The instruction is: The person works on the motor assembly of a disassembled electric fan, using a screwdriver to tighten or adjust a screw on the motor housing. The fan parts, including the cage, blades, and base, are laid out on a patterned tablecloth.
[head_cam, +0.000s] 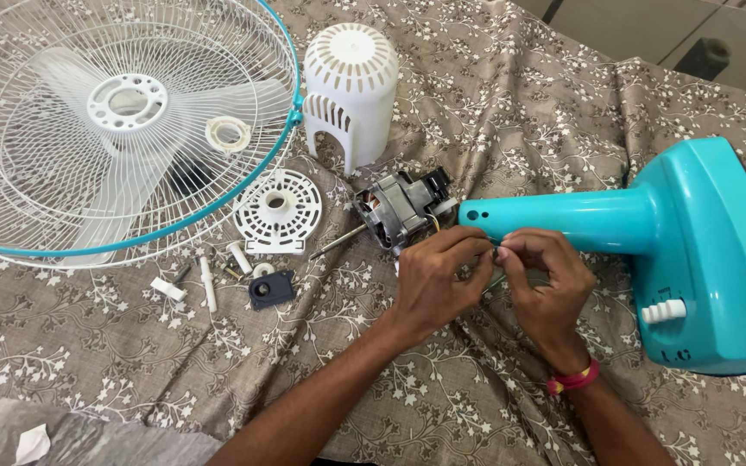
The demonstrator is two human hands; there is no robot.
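I see my left hand (436,278) and right hand (541,274) meeting fingertip to fingertip just below the teal fan stand neck (563,220), both pinching thin wires (496,278) between them. The fan motor (401,210) lies on the floral cloth (477,103) touching the neck's end, just above my left knuckles. Off left sit the wire fan guard (123,121) and white motor cover (349,86).

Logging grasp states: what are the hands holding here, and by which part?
Both hands, left hand and right hand, pinch thin wires at their ends, just below the teal fan stand neck. The exact grip is too small to tell.
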